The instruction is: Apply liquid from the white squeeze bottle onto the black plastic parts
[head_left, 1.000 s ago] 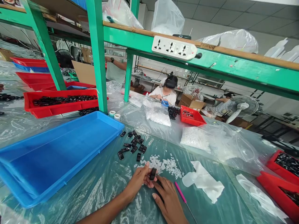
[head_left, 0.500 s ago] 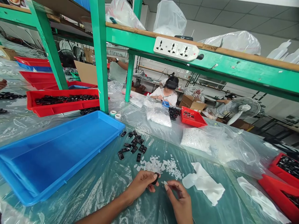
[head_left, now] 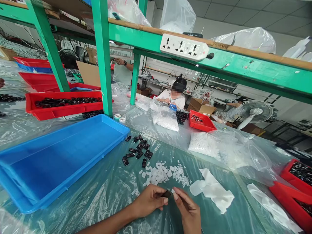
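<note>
At the table's near edge my left hand (head_left: pixel 149 201) pinches a small black plastic part (head_left: pixel 167 194) between thumb and fingers. My right hand (head_left: pixel 188 211) meets it from the right, fingertips pinched on a tiny white piece (head_left: pixel 173 191) held against the black part. Just beyond my hands lies a scatter of small white pieces (head_left: pixel 162 172), and farther back a loose group of several black parts (head_left: pixel 138 150). All of this rests on clear plastic sheeting over the green table.
A big blue tray (head_left: pixel 60 156) sits to the left. Red trays (head_left: pixel 58 103) of black parts stand behind it, more red trays (head_left: pixel 294 185) at right. White cloth (head_left: pixel 213 190) and bags of white pieces (head_left: pixel 204 144) lie nearby. A green shelf post (head_left: pixel 103 58) rises ahead; another person works opposite.
My hands drew closer to me and together. The black part tipped from upright to flat in my left fingers, and my right hand rose from the table and now pinches a white piece against it.
</note>
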Demonstrator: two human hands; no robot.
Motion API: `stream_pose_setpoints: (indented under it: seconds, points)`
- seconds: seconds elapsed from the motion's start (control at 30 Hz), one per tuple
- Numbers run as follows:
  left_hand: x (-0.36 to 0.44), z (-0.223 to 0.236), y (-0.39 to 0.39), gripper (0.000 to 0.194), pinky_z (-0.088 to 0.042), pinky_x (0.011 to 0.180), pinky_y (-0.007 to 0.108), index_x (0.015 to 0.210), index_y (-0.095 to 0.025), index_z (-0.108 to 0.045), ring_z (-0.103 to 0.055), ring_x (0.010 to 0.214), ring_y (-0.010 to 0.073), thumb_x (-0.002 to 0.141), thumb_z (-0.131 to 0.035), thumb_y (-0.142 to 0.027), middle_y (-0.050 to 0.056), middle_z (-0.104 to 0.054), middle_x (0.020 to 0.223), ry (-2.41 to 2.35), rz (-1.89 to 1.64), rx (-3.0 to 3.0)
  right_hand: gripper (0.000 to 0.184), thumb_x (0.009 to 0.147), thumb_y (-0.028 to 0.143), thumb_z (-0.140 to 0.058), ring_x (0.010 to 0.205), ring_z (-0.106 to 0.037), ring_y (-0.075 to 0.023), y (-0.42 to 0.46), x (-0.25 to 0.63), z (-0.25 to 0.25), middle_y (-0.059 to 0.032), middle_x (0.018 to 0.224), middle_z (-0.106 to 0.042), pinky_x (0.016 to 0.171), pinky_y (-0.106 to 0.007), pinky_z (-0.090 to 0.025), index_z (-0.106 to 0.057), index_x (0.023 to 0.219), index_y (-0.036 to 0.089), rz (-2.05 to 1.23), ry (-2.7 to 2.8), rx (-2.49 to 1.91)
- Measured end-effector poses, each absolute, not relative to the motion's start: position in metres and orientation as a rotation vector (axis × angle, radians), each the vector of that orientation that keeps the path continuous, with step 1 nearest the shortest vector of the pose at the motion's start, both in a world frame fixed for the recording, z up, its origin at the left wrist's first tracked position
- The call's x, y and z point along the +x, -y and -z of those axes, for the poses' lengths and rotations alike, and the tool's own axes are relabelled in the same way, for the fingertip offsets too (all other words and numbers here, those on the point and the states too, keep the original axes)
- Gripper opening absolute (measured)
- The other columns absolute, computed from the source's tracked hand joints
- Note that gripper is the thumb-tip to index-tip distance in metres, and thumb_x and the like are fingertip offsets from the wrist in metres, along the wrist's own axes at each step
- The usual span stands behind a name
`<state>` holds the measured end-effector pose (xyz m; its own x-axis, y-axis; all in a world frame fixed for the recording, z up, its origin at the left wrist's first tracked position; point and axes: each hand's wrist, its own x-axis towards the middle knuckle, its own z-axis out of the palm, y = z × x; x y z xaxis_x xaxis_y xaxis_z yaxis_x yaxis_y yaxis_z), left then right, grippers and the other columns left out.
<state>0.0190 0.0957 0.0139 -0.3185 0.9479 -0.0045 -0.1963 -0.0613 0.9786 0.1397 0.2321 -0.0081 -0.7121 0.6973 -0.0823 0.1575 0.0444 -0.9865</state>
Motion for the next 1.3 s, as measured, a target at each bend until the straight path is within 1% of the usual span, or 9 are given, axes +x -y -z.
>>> stream_pose_setpoints:
  seconds: [0.2, 0.37, 0.47, 0.63, 0.87, 0.93, 1.03, 1.2, 1.3]
  points:
    - [0.022, -0.019, -0.094, 0.04, -0.032, 0.054, 0.022, 0.074, -0.013, -0.062, -0.038, 0.056, 0.011, 0.084, -0.051, -0.05, 0.0, -0.043, 0.062, -1.37, -1.537, 1.01, 0.032, 0.074, 0.05, -0.062, 0.111, -0.054, -0.0323, -0.23, 0.142, 0.014, -0.0056, 0.107, -0.067, 0.104, -0.053, -0.031, -0.073, 0.095, 0.027, -1.514, 2.093, -0.741]
    - [0.023, -0.031, -0.09, 0.042, -0.018, 0.053, 0.026, 0.057, -0.017, -0.042, -0.026, 0.055, 0.0115, 0.087, -0.046, -0.046, -0.002, -0.027, 0.058, -1.558, -1.533, 1.135, 0.027, 0.076, 0.045, -0.062, 0.104, -0.059, -0.0305, -0.226, 0.142, 0.014, -0.0057, 0.103, -0.068, 0.094, -0.049, -0.044, -0.073, 0.095, 0.028, -1.424, 2.139, -0.634]
    - [0.023, -0.033, -0.089, 0.04, -0.02, 0.054, 0.026, 0.058, -0.017, -0.043, -0.031, 0.056, 0.0124, 0.088, -0.046, -0.044, -0.001, -0.033, 0.059, -1.596, -1.518, 1.187, 0.027, 0.075, 0.045, -0.063, 0.105, -0.059, -0.0295, -0.217, 0.14, 0.006, -0.0055, 0.104, -0.068, 0.087, -0.042, -0.051, -0.073, 0.095, 0.029, -1.476, 2.046, -0.665]
    - [0.022, -0.025, -0.091, 0.042, -0.028, 0.054, 0.023, 0.067, -0.014, -0.054, -0.038, 0.055, 0.0114, 0.089, -0.042, -0.049, 0.0, -0.043, 0.061, -1.429, -1.573, 1.095, 0.034, 0.073, 0.052, -0.064, 0.113, -0.053, -0.0289, -0.199, 0.134, -0.007, -0.0042, 0.114, -0.064, 0.094, -0.039, -0.046, -0.072, 0.097, 0.029, -1.644, 1.864, -0.752]
    - [0.02, -0.021, -0.095, 0.043, -0.033, 0.052, 0.02, 0.074, -0.011, -0.06, -0.042, 0.054, 0.0097, 0.087, -0.047, -0.05, 0.002, -0.049, 0.064, -1.343, -1.577, 1.05, 0.039, 0.078, 0.053, -0.058, 0.12, -0.047, -0.0281, -0.202, 0.135, -0.002, -0.005, 0.128, -0.054, 0.088, -0.033, -0.05, -0.069, 0.104, 0.026, -1.742, 1.871, -0.811]
    - [0.016, -0.023, -0.096, 0.041, -0.035, 0.053, 0.02, 0.078, -0.01, -0.062, -0.044, 0.055, 0.0101, 0.086, -0.048, -0.049, 0.002, -0.05, 0.065, -1.369, -1.577, 1.049, 0.039, 0.082, 0.05, -0.053, 0.118, -0.049, -0.0257, -0.212, 0.136, 0.002, -0.0069, 0.128, -0.053, 0.088, -0.031, -0.05, -0.066, 0.108, 0.024, -1.664, 1.969, -0.754]
    - [0.007, -0.024, -0.097, 0.039, -0.037, 0.055, 0.02, 0.082, -0.01, -0.062, -0.047, 0.057, 0.0105, 0.086, -0.05, -0.047, 0.003, -0.052, 0.068, -1.442, -1.645, 1.008, 0.038, 0.085, 0.047, -0.05, 0.105, -0.057, -0.0229, -0.23, 0.134, 0.009, -0.0102, 0.117, -0.059, 0.085, -0.032, -0.051, -0.062, 0.11, 0.02, -1.303, 2.154, -0.702]
    - [0.006, -0.013, -0.099, 0.042, -0.037, 0.054, 0.019, 0.075, -0.01, -0.061, -0.047, 0.055, 0.0098, 0.08, -0.055, -0.052, 0.002, -0.052, 0.065, -1.446, -1.75, 0.936, 0.032, 0.076, 0.047, -0.06, 0.1, -0.056, -0.0294, -0.256, 0.129, 0.027, -0.0105, 0.103, -0.063, 0.09, -0.046, -0.044, -0.071, 0.093, 0.022, -1.035, 2.343, -0.567]
    - [0.015, -0.003, -0.101, 0.049, -0.032, 0.047, 0.018, 0.064, -0.01, -0.058, -0.042, 0.049, 0.0082, 0.071, -0.061, -0.059, -0.001, -0.046, 0.055, -1.432, -1.735, 0.92, 0.032, 0.076, 0.052, -0.057, 0.088, -0.061, -0.0296, -0.265, 0.125, 0.044, -0.0093, 0.089, -0.067, 0.084, -0.046, -0.047, -0.074, 0.081, 0.024, -0.849, 2.467, -0.374]
